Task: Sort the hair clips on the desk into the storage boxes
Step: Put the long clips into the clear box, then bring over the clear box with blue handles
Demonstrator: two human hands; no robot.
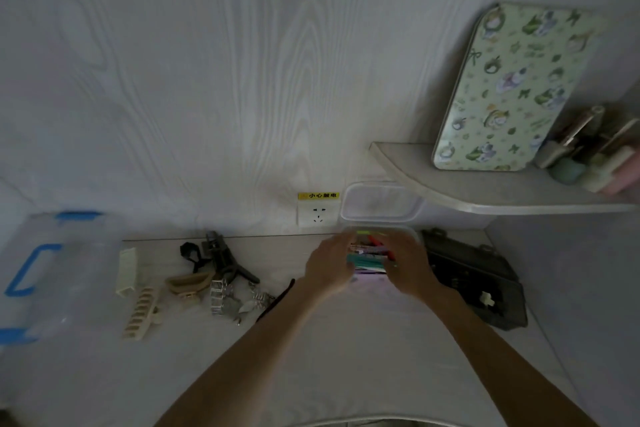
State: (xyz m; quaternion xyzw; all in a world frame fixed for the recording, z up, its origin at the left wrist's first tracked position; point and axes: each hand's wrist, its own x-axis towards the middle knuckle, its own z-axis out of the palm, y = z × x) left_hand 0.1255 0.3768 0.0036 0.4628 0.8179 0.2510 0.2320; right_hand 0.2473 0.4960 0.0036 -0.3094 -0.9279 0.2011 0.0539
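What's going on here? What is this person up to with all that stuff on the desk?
A person is sorting hair clips. Both hands, the left hand and right hand, are at a small clear box by the wall, around a bunch of colourful clips. The box's lid leans open behind it. Beige claw clips, a black clip and silvery clips still lie on the desk, with a larger blue-latched box at the left.

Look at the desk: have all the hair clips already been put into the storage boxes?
No: several hair clips lie loose on the desk, left of both hands, outside the clear box.
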